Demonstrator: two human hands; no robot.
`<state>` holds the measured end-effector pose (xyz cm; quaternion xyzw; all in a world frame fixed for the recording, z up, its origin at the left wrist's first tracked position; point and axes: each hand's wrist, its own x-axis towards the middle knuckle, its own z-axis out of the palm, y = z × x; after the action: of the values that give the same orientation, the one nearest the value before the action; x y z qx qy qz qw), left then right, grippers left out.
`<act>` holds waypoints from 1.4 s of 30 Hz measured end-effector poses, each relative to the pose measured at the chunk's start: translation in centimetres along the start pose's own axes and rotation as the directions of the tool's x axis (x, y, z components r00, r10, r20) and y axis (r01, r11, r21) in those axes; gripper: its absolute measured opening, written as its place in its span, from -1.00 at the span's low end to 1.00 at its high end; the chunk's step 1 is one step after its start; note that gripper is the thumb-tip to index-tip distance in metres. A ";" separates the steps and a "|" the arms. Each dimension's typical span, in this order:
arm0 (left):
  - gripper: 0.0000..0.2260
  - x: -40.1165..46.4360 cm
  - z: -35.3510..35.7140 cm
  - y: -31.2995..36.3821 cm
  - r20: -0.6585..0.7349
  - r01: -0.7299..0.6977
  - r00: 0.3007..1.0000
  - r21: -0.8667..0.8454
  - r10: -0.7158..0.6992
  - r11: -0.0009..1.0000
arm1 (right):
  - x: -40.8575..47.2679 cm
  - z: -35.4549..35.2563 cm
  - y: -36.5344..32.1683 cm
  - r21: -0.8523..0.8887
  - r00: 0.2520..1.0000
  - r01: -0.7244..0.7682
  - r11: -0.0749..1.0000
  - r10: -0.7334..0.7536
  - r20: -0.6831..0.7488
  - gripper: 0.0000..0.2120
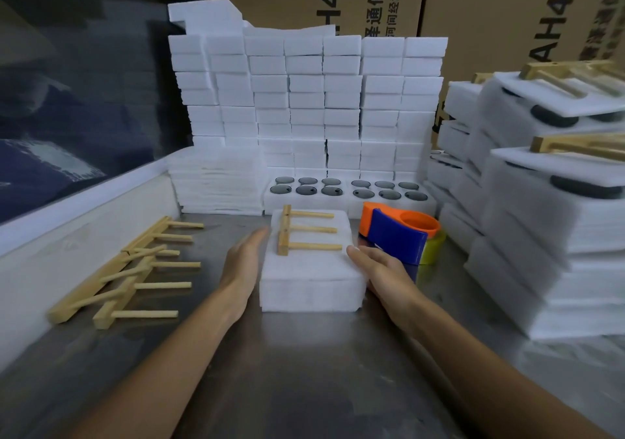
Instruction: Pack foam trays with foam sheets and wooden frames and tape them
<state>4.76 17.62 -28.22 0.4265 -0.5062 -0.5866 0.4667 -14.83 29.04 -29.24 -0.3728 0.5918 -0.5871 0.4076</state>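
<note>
On the steel counter (304,364), a foam tray (313,290) covered by a foam sheet (314,262) sits near the middle, with one wooden frame (297,230) lying across the top towards its far edge, its spine on the left and three pegs pointing right. The left hand (241,262) stands at the tray's left side, fingers straight and together, holding nothing, and whether it touches the foam cannot be told. The right hand (378,266) rests at the right side, fingers relaxed with their tips on the sheet's upper edge, gripping nothing. The step in hand looks like squaring the stack before taping. To do it well, both palms should press inward evenly so sheet and tray line up flush, without jolting the frame off. The tape dispenser (399,235), orange and blue, lies just beyond the right hand, close enough to reach while the left hand steadies the pack. Spare wooden frames (135,269) lie along the counter's left edge, and stacked foam blocks (304,100) fill the far edge.
</note>
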 end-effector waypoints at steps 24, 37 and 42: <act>-0.65 10.1 -9.3 3.8 -0.124 -0.060 0.988 0.265 0.096 0.962 | 8.1 14.3 -0.6 0.051 0.991 0.126 0.991 -0.128 0.037 -0.71; -0.90 11.1 -9.6 1.9 -0.131 -0.055 0.986 0.323 0.102 0.945 | 8.5 15.4 -0.2 -0.283 0.987 0.151 0.947 -0.161 -0.013 -0.59; -0.80 10.4 -9.3 2.4 -0.111 -0.052 0.986 0.519 0.127 0.853 | 7.5 13.5 -1.0 -0.358 0.988 0.143 0.922 -0.116 0.098 -0.48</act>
<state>11.99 5.52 -27.23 0.5520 -0.6293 -0.3760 0.3974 -5.39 16.79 -28.26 -0.5018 0.6488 -0.4785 0.3135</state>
